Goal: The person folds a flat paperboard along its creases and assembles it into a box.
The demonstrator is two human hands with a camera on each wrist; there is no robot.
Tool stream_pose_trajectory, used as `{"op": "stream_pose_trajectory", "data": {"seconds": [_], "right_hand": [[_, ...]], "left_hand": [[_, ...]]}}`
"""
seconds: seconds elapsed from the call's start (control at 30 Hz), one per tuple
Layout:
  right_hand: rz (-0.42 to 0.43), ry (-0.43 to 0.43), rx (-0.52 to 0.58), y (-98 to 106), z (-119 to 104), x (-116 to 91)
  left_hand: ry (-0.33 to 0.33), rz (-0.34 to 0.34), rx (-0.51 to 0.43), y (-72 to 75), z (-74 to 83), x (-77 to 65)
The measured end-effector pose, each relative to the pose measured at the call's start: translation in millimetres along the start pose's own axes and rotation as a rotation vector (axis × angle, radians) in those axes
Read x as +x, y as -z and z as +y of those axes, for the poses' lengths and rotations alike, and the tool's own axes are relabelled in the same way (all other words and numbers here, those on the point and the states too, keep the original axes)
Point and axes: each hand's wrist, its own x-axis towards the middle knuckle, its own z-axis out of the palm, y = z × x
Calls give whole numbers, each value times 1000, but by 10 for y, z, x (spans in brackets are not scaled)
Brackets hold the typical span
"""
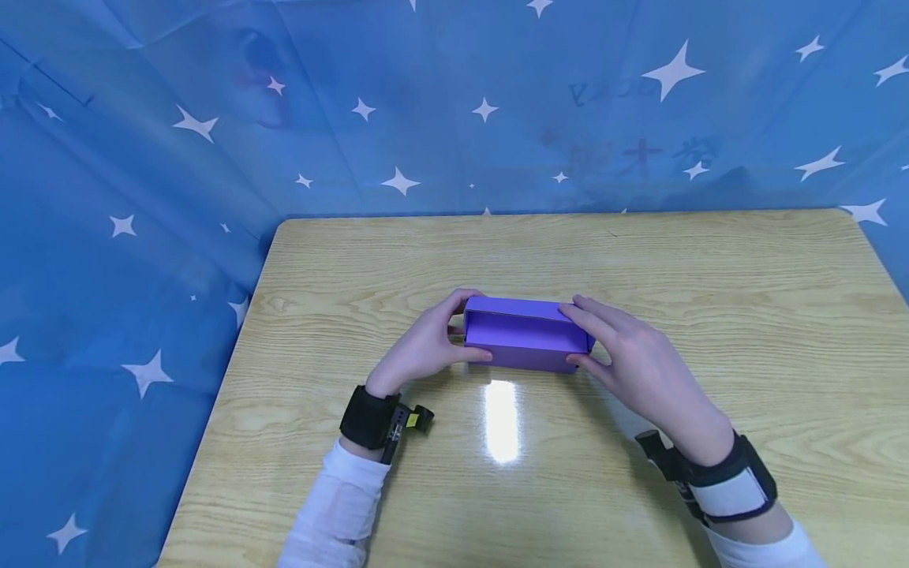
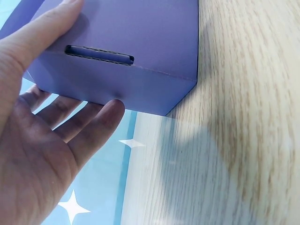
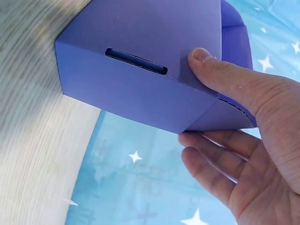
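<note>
A purple cardboard box point(image 1: 525, 360), its upper side open, sits on the table between both hands. My left hand point(image 1: 417, 345) holds its left end, thumb on the near wall and fingers reaching round to the far side. At the right end my right hand point(image 1: 642, 364) grips the box, thumb low at the near corner and fingers over the far upper edge. The left wrist view shows a narrow slot point(image 2: 99, 55) along one box edge, beside the thumb. A matching slot point(image 3: 136, 61) shows in the right wrist view, where a raised flap point(image 3: 236, 51) stands near the thumb.
The wooden table point(image 1: 341, 268) stretches out on all sides of the box. Behind it and at the left hangs a blue cloth point(image 1: 440, 102) with white stars. Both wrists wear black straps point(image 1: 369, 418) with small cameras.
</note>
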Motion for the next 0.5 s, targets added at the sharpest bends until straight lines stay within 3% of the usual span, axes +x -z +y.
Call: {"op": "stream_pose_trajectory", "data": {"seconds": [0.5], "right_hand": [[23,36,-7,-7,-4,-20]], "left_hand": [[3,6,19,2,12,-2]]}}
